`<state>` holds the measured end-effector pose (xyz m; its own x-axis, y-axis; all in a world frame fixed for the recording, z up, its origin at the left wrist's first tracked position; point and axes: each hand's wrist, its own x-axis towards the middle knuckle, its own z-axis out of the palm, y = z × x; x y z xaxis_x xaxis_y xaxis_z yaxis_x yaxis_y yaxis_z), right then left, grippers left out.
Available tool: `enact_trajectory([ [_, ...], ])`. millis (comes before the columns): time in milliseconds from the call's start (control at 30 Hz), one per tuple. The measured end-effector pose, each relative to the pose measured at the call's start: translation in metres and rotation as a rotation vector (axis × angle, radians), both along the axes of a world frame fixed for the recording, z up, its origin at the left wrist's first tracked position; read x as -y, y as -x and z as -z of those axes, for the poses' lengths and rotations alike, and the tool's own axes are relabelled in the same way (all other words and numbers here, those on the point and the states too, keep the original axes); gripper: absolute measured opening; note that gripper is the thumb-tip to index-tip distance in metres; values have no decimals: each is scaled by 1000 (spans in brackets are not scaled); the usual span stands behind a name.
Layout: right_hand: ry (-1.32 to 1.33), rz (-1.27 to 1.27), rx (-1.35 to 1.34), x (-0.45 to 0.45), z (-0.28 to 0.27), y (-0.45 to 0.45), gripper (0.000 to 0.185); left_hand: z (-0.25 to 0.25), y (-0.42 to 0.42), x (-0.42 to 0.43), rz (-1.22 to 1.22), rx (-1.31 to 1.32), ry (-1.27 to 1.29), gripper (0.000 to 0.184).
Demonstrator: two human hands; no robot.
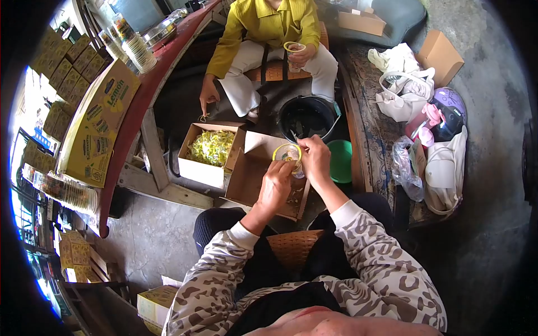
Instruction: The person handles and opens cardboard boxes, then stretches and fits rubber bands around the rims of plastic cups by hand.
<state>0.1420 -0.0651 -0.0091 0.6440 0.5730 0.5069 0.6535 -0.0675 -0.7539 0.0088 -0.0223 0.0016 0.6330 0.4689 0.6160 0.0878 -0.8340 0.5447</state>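
Cup (pixel 297 169) Held Over Cardboard Box

The left hand (pixel 276 183) has its fingers clamped at the cup's yellow rim, above the open cardboard box (pixel 256 178). The right hand (pixel 315 159) pinches its fingertips together just beside the rim; what they grip is too small to tell. Opposite, a person (pixel 269 33) holds another cup (pixel 293 56).

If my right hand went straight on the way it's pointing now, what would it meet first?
Probably the black bucket: your right hand points towards its near rim. Depth is unclear, though; the bucket seems to sit lower, so the hand might pass over it.
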Motion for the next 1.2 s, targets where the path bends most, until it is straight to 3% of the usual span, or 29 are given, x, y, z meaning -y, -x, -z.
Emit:
enact_trajectory([
  [267, 34, -209, 10, 8, -14, 15, 10, -8, 6, -20, -124, -15, 39, 18],
  [367, 3, -181, 38, 8, -14, 16, 12, -13, 8, -20, -156, -16, 66, 9],
  [633, -72, -187, 239, 12, -21, 23, 17, -9, 10, -28, -214, -44, 50, 9],
  [967, -57, -141, 280, 11, -15, 28, 17, -3, 8, -22, -211, -142, 62, 8],
  [1067, -28, -117, 260, 6, -6, 19, 15, -4, 6, -9, -127, -57, 23, 8],
  [1133, -43, -149, -22, 2, -1, 11, 14, -4, 5, -8, -102, -82, 32, 9],
  [1200, -89, -160, -27, 3, -1, 9, 12, -5, 4, -11, -116, -67, 48, 12],
])
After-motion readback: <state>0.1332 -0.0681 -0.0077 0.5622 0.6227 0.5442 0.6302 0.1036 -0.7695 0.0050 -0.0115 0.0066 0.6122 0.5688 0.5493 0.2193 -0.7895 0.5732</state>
